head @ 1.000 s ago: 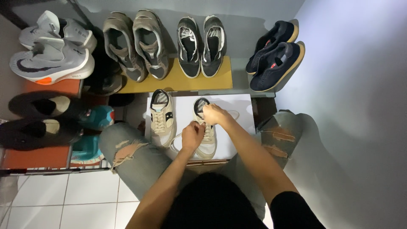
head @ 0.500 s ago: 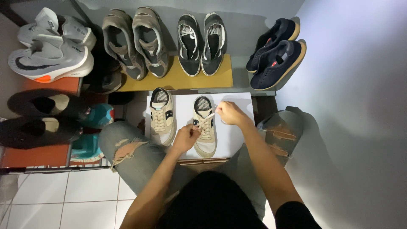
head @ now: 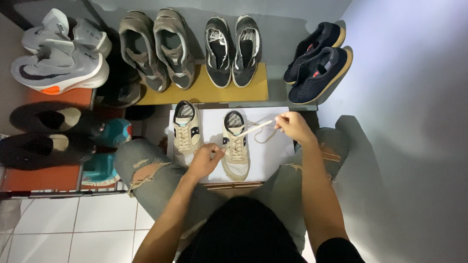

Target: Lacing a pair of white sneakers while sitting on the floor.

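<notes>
Head view: the person sits on the floor with 2 beige sneakers on a white sheet [head: 273, 156] between torn-jean knees. The right hand [head: 292, 125] is pinched shut on a pale lace [head: 253, 129], drawn taut up and to the right from the right sneaker [head: 236, 146]; a slack loop of lace hangs just below that hand. The left hand [head: 204, 159] is curled closed at the sneaker's left side, touching its laces; what exactly it grips is hidden. The left sneaker [head: 186, 130] lies just beside, laced and untouched.

Behind the sheet, a yellow board [head: 214, 92] bears 2 grey-brown trainers and 2 dark ones. 2 navy shoes [head: 317, 58] with tan soles lean near the wall. At left, a rack [head: 44, 178] with orange shelves holds grey runners and black slip-ons. White tiles [head: 73, 229] cover the floor.
</notes>
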